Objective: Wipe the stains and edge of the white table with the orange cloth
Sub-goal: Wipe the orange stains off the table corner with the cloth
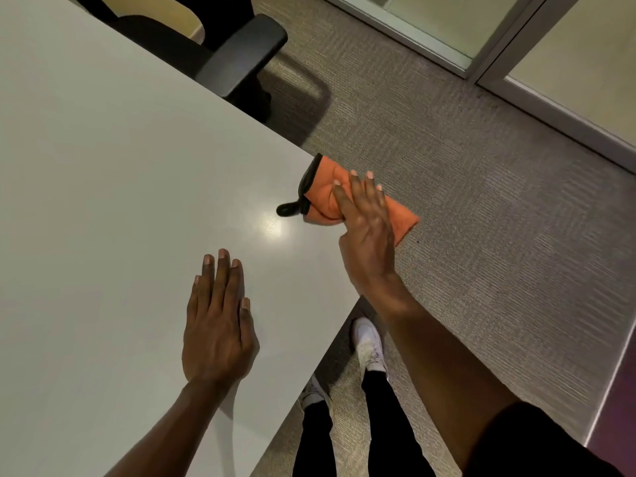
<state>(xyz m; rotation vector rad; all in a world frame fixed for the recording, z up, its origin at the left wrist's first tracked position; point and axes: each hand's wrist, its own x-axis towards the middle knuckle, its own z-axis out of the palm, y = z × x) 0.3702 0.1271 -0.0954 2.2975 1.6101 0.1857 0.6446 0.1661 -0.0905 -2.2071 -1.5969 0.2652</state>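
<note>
I see my right hand (366, 222) flat on the cloth (321, 194), pressing it over the table (120, 173) corner — left hand (218, 321) spread flat on the tabletop, holding nothing.

Right hand (366, 222) hides orange cloth's (323, 194) middle.

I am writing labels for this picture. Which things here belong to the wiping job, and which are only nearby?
For the job:
- table
- cloth, pressed at the table corner
- right hand, flat on the cloth
- left hand, flat on the table

Only nearby:
- chair
- carpet
- shoes
</note>
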